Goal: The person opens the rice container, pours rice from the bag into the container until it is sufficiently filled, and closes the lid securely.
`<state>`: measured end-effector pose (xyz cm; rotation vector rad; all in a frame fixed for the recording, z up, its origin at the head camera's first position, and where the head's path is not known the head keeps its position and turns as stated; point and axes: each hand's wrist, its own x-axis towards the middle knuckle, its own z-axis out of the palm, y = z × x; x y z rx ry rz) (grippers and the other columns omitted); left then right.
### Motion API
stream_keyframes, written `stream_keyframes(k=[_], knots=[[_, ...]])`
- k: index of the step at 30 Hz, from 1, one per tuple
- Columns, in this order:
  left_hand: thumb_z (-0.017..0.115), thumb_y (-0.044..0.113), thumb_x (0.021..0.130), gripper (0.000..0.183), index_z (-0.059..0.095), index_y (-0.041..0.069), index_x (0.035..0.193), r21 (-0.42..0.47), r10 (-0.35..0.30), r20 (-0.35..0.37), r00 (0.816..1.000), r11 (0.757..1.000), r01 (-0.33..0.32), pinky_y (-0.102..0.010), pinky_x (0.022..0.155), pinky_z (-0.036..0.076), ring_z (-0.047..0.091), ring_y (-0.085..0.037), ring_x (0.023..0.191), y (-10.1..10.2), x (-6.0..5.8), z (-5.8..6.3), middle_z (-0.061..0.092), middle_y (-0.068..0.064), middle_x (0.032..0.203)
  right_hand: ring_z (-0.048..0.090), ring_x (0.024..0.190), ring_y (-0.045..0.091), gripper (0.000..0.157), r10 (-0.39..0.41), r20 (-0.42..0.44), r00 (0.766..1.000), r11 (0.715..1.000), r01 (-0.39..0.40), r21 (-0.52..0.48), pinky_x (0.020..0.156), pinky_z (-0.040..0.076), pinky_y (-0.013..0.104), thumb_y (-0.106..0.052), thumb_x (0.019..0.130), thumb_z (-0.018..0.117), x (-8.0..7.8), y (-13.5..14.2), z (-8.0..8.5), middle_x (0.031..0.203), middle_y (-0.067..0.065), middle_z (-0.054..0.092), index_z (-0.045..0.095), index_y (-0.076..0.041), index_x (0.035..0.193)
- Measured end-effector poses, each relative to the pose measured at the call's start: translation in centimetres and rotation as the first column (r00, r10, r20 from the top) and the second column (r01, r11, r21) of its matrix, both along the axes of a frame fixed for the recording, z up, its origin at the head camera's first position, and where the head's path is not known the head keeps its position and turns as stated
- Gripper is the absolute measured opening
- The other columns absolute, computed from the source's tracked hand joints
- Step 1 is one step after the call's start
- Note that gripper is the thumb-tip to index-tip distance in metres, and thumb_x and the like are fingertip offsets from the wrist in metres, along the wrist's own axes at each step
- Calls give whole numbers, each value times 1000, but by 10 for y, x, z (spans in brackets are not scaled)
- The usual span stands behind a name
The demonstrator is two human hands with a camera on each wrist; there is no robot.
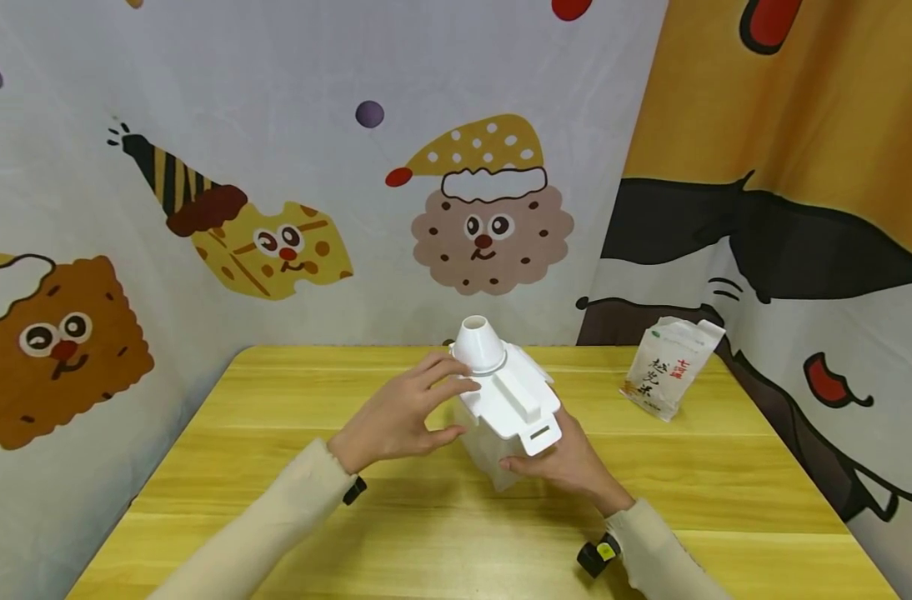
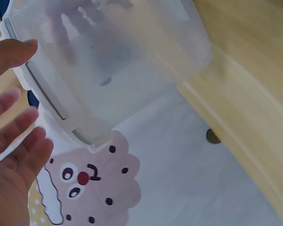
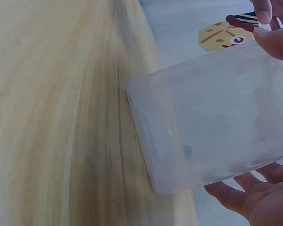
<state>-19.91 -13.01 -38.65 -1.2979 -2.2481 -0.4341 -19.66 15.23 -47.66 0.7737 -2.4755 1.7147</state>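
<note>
A translucent plastic storage container (image 1: 489, 458) with a white lid (image 1: 527, 379) stands at the middle of the table, its base right at the wood in the right wrist view. On the lid's far left corner sits a white cone-shaped piece (image 1: 478, 346) with an open top. My right hand (image 1: 572, 458) grips the container's right side, thumb on the near face and fingers spread along the other side. Beside the lid's left edge is my left hand (image 1: 407, 412), its fingers spread and relaxed, fingertips close to the cone and lid. It holds nothing.
A white paper-like bag (image 1: 669, 367) with printed characters stands at the table's back right. The yellow wood table (image 1: 291, 400) ends against a cartoon-printed curtain (image 1: 276, 67). Small black cameras are strapped at both wrists.
</note>
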Motion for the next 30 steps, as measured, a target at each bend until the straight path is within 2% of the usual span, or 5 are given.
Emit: stream_keyframes(k=[5,10,18,25,30], knots=[[87,24,80,46,67,15,121,-92,-13,-20,1000,996,11,-29,103,56,59,-17,121,3,0,6,64,-1,124,62,119,16,95,-21,8,1000,1000,21,22,101,55,32,-29,66,99,2,-1,0,135,-1,63,46,-24,145],[87,23,81,44,68,15,120,-167,-15,-23,1000,986,11,-27,96,57,60,-17,115,6,-1,11,64,0,120,61,120,16,95,-25,0,1000,999,25,31,101,54,32,-30,67,99,2,0,-1,135,-1,62,46,-23,145],[87,27,81,49,67,14,124,-319,6,-119,993,947,-44,-25,88,57,59,-14,103,15,-6,20,61,0,114,62,119,17,93,-12,-6,1000,1000,12,26,101,55,33,-29,68,98,0,0,-1,135,-1,62,45,-26,145],[87,30,81,50,68,14,124,-369,13,-178,984,926,-79,-24,84,57,57,-13,100,19,-8,21,61,1,112,63,116,17,91,6,-1,1000,1000,-6,12,98,57,32,-28,70,97,0,0,-2,133,1,62,45,-24,144],[87,25,80,41,67,15,114,-363,13,-218,976,927,-94,-24,79,56,54,-15,98,23,-11,19,61,2,107,62,116,16,91,10,-4,1000,1000,-10,5,98,57,31,-27,70,97,0,0,-1,134,1,62,45,-23,145]])
